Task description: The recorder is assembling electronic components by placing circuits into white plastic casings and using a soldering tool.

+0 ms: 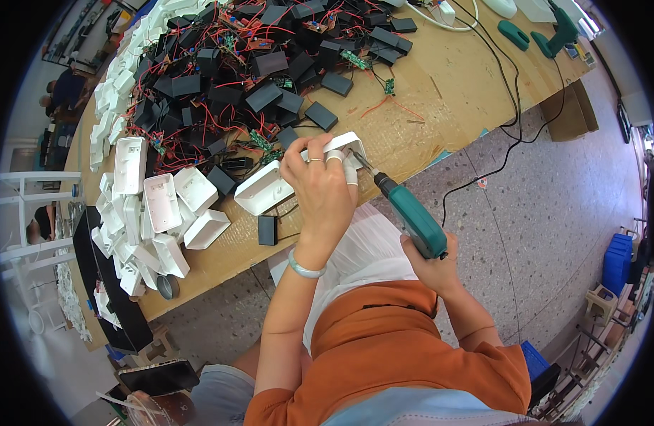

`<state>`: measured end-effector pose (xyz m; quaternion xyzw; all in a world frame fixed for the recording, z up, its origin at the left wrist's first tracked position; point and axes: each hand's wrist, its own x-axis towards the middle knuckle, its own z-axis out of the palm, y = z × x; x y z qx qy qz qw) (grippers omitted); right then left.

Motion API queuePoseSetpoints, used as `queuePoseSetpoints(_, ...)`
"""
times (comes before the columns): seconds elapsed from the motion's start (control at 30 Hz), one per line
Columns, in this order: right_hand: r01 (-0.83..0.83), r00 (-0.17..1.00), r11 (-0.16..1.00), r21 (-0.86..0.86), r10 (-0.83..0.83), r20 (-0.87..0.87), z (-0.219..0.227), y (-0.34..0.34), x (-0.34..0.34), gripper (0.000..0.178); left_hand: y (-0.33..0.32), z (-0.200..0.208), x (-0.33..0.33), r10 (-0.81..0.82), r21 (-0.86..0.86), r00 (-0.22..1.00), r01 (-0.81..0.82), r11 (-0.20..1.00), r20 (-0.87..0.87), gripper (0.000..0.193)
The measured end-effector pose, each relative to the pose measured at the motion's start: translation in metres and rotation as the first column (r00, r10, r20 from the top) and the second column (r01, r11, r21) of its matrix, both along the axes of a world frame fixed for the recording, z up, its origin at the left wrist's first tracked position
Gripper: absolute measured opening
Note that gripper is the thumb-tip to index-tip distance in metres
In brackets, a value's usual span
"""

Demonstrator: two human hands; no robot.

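My left hand (318, 186) is closed over a long white plastic casing (259, 192) at the table's near edge, its fingers wrapped across the middle and hiding that part. White wrap shows on one finger. In my right hand (435, 267) is a green electric screwdriver (417, 216), gripped at its rear end. The bit points up and left into the right end of the casing; whether it touches a screw cannot be made out. A small black box (268, 230) lies just below the casing.
A big heap of black boxes (270, 64) with red wires and green circuit boards covers the table's middle. White casings (163, 202) are piled at left. Another green power tool (556, 35) lies far right, and a black cable (515, 106) hangs over the edge. Someone sits at lower left.
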<state>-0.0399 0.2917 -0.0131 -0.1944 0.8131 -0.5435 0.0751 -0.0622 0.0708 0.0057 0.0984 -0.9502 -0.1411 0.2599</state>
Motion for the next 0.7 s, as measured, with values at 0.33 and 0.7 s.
queuePoseSetpoints(0.33,-0.024,1.0,1.0,-0.016,0.024,0.015,0.004,0.0,-0.003,0.023,0.002,0.004,-0.001,0.027,-0.017,0.999,-0.026,1.0,0.042,0.015)
queuePoseSetpoints(0.7,-0.044,0.994,0.998,-0.041,0.048,0.096,0.015,-0.003,-0.009,0.018,0.006,0.003,-0.002,0.062,-0.055,0.997,-0.059,0.997,0.047,0.015)
